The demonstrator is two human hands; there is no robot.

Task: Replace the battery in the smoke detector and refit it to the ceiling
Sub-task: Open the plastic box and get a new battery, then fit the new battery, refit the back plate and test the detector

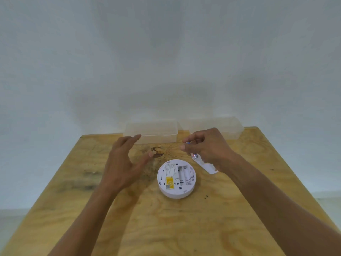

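A round white smoke detector point(176, 179) lies back-side up on the wooden table point(166, 218). Its battery bay is uncovered, and whether cells sit in it I cannot tell. A yellow label shows on its left half. My right hand point(206, 146) hovers above and behind the detector and pinches a small battery point(194, 155) in its curled fingers. A white flat piece point(207, 167), possibly the battery cover, lies under that hand. My left hand point(125, 159) hovers to the left of the detector with its fingers spread and holds nothing.
Two clear plastic boxes stand at the table's far edge against the wall, one to the left point(151, 132) and one to the right point(212, 126). A dark knot point(156, 152) marks the wood behind the detector.
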